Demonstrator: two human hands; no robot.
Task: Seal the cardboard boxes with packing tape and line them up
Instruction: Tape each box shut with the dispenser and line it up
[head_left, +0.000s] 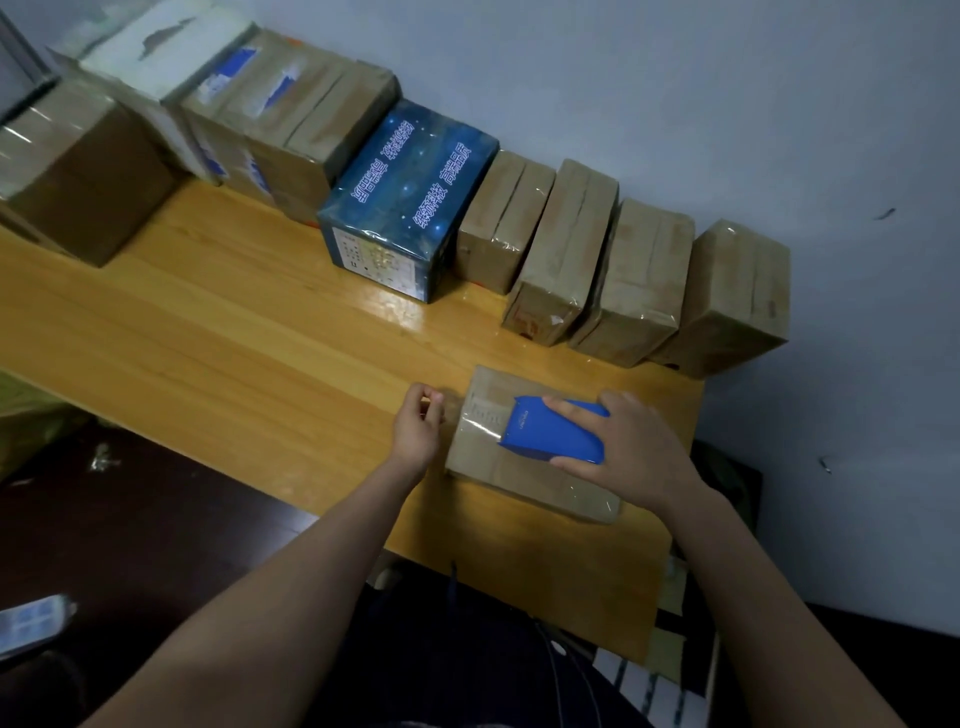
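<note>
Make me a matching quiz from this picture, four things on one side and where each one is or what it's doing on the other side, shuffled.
Column one
1. tape dispenser
2. dark blue box
3. flat box
4. left hand

Column two
A. stands in the row along the wall
B. pinches the tape end
C. gripped by the right hand
D. lies on the table, apart from the row

Pairs: 1-C, 2-A, 3-D, 4-B
</note>
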